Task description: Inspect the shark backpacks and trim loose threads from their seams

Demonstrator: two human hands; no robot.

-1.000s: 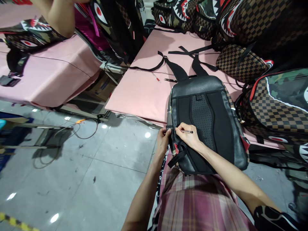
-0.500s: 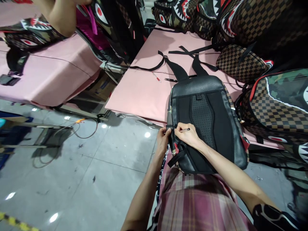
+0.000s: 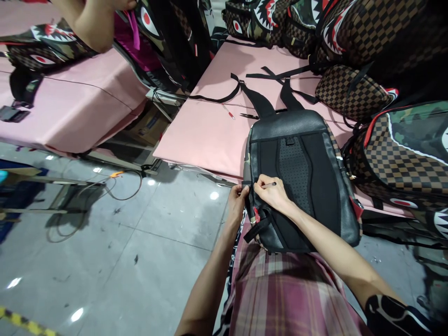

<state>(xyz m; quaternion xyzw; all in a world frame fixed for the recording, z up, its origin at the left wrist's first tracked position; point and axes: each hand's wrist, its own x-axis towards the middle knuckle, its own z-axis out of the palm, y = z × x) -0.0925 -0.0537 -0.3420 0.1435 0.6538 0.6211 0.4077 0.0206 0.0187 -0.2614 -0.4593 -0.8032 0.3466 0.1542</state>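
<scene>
A black backpack lies back panel up, its lower end against my lap and its upper end on the pink table. My left hand is closed at its left side edge, thumb and fingers pinching the edge there. Just to the right, my right hand is closed around a slim pen-like tool, held slantwise over the left seam of the back panel. The tool's working tip is hidden by the fingers. A red tab and a short black strap show below the right hand.
On the pink table lie a red-and-white pen and a dark pointed tool. Checkered shark-face bags crowd the right side. A co-worker's arm is at upper left. A cable loop lies on the floor.
My right hand has shifted very slightly upward and the tool in it tilts a little more. My left hand and the backpack stay in place.
</scene>
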